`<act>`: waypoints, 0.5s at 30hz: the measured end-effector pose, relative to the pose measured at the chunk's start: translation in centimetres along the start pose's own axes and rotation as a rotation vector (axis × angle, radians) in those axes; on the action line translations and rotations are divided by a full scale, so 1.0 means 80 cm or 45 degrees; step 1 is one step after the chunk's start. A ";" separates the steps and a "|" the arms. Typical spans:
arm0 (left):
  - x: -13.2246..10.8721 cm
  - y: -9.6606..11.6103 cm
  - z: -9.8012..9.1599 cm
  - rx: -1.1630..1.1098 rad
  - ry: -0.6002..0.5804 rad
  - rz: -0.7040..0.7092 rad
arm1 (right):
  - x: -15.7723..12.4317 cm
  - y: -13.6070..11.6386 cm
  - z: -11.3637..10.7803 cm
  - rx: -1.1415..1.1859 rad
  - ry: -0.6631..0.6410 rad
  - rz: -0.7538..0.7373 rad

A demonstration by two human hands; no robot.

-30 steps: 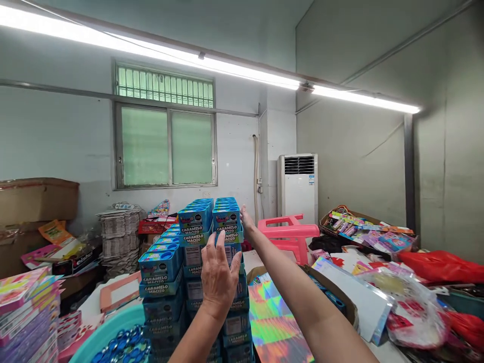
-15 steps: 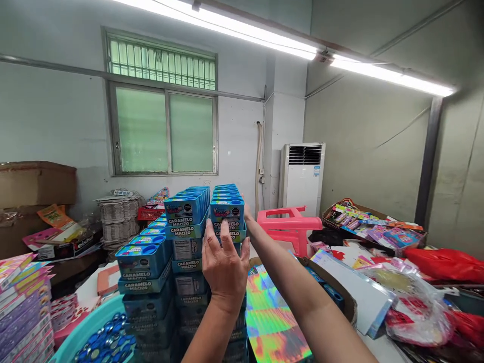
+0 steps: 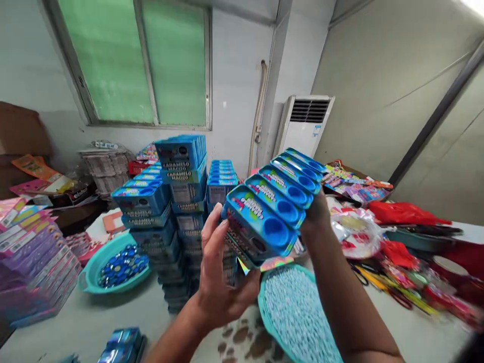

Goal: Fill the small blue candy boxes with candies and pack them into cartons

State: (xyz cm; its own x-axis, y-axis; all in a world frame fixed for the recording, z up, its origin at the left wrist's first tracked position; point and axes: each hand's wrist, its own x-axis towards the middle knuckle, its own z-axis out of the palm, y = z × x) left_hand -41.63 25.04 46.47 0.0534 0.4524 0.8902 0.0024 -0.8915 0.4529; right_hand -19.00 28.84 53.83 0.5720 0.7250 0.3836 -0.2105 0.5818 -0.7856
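Observation:
A display box of blue candy packs (image 3: 264, 212) is held tilted in the air, its row of packs running back to the right. My left hand (image 3: 221, 272) grips the near end, thumb under the lower corner and fingers along the left side. My right hand (image 3: 317, 214) clasps the far right side; most of its fingers are hidden behind the box. To the left stand tall stacks of similar boxes (image 3: 185, 176), printed "Caramelo Macizo". A shorter stack (image 3: 221, 186) shows just behind my left fingers.
Below the held box sits a turquoise basin (image 3: 264, 307) of small pale-blue pieces. Another turquoise basin (image 3: 88, 277) holds shiny blue pieces at left. Pink and purple cartons (image 3: 34, 262) crowd the left edge. Scissors, red bags (image 3: 404, 212) and packaging lie at right.
Both hands have lifted the display box off its stack and brought it right and nearer, tilting it. The view has swung downward, showing the table and the basin of pale-blue pieces.

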 end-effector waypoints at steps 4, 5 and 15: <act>-0.099 -0.004 -0.024 -0.366 -0.063 -0.693 | -0.125 0.020 -0.081 -0.109 0.178 0.276; -0.123 -0.007 -0.031 -0.439 -0.046 -0.871 | -0.162 0.032 -0.095 -0.134 0.252 0.349; -0.328 -0.152 -0.082 -0.870 0.095 -1.970 | -0.478 0.209 -0.185 -0.055 0.462 0.922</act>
State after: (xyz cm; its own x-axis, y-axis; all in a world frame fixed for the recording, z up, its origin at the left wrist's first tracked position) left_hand -49.63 24.15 17.97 0.3708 0.8457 -0.3838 -0.3979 0.5181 0.7572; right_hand -32.68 5.38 18.85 0.5289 0.7471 -0.4026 -0.6004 -0.0058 -0.7997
